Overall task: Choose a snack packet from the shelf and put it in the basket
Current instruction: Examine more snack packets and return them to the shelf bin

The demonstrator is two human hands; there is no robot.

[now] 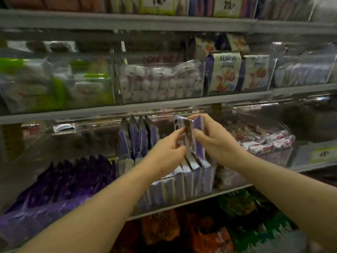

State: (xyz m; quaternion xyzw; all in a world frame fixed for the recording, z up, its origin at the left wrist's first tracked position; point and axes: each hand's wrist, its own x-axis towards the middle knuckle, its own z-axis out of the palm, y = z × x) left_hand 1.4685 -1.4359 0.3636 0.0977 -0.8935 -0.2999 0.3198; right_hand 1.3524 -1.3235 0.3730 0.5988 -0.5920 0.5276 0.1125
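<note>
The left hand (pixel 165 154) and right hand (pixel 217 143) pinch a purple-and-white foil snack packet (pixel 190 136) just above its row on the grey metal shelf (pixel 191 202). Choosing looks done; the basket is unseen, so placing remains.

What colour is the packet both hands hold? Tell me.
The packet is purple with a brown middle; head view.

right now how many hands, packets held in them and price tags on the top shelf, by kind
hands: 2 (left hand, right hand)
packet held in both hands: 1
price tags on the top shelf: 2
total: 5
</note>
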